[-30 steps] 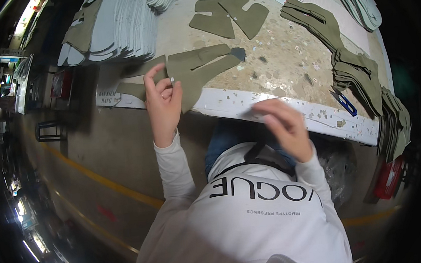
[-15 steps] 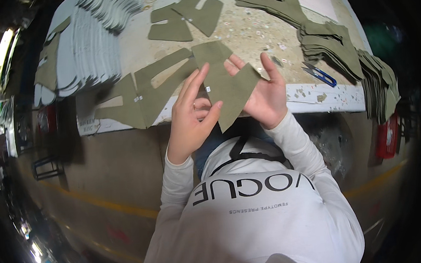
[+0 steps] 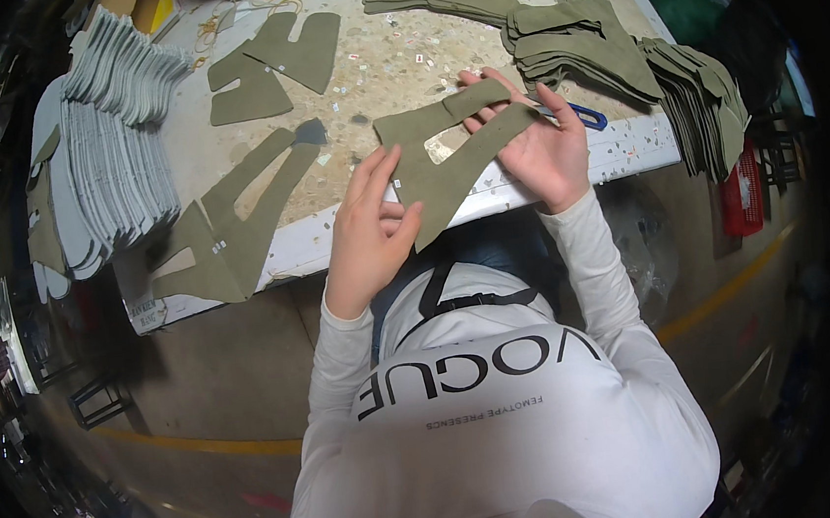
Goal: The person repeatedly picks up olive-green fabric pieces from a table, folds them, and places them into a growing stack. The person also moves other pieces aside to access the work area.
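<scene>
An olive shoe-upper piece [image 3: 428, 179] with a cut-out slot and a small white tag is held up over the table's front edge. My left hand [image 3: 365, 234] holds its left edge, fingers stretched along it and thumb near its lower point. Palm up, my right hand [image 3: 549, 154] supports the two strips at its right end, some fingers behind them. On the table to the left lies a tagged olive piece [image 3: 235, 230] with a dark grey patch at its tip. Two overlapping olive pieces [image 3: 294, 57] lie farther back.
Tall stacks of grey pieces [image 3: 121, 171] stand at the left. Stacked olive pieces [image 3: 575, 53] run along the right, some hanging over the edge [image 3: 704, 115]. Blue-handled snips [image 3: 588, 118] lie behind my right hand. Small tags and scraps dot the table [image 3: 373, 60]. A red basket [image 3: 740, 196] stands at right.
My view has swung, shifting the table contents leftward. The piece between my hands has turned, its slot and two strips now showing toward my right hand.
</scene>
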A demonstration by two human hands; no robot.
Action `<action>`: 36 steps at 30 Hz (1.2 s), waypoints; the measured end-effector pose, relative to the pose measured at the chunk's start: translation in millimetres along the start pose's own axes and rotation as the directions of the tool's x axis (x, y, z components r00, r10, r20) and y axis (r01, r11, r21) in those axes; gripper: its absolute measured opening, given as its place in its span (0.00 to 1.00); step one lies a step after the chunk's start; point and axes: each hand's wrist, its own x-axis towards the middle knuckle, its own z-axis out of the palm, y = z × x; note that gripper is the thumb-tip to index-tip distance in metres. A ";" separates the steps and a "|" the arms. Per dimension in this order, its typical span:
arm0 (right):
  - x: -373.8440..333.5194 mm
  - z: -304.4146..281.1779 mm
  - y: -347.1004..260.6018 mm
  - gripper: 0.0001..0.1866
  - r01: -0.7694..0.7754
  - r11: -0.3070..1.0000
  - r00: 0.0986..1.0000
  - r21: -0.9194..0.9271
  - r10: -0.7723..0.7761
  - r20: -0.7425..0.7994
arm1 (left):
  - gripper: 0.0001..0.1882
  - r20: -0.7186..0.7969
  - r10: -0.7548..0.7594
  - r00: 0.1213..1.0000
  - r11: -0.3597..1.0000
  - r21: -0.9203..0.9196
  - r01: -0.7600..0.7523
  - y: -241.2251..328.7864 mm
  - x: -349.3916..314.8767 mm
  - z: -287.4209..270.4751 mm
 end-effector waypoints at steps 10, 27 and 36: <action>-29.6 22.7 37.8 0.32 0.340 -0.631 0.889 -0.698 -0.027 0.457 | 0.43 0.064 0.286 0.956 0.692 0.676 -0.252 -9.0 12.2 -2.5; -25.3 -9.8 11.2 0.33 -0.039 -0.918 0.935 -0.394 -0.173 0.310 | 0.60 0.114 0.217 0.970 0.604 0.764 -0.225 -19.5 14.0 -0.4; -45.7 11.5 50.6 0.39 0.223 -0.875 0.948 -0.429 0.091 0.306 | 0.56 0.120 0.276 0.954 0.600 0.753 -0.269 -20.1 9.5 3.1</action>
